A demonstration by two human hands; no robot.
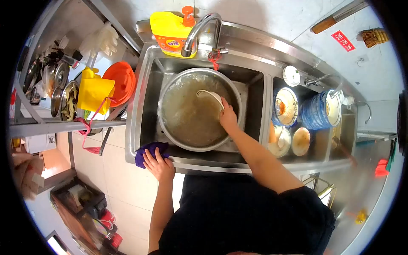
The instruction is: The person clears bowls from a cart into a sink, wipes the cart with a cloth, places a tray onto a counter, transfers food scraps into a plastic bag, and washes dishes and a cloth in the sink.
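Observation:
A large metal basin (pixel 180 123) full of cloudy water stands in the left sink. My right hand (pixel 228 117) is closed on the rim of a pale bowl (pixel 214 96), which lies partly under the water near the basin's right side. At the sink's front left corner, my left hand (pixel 159 165) rests on a purple cloth (pixel 146 154), its fingers apart and lying over the cloth's edge. Above the basin curves a faucet (pixel 203 26) with a red tie at its base.
A yellow detergent jug (pixel 170 32) with an orange pump stands behind the basin. Stacked bowls (pixel 321 111) and loose dishes (pixel 301 141) fill the right sink. On the left, a metal rack (pixel 63 127) holds an orange bowl (pixel 121 80) and pans.

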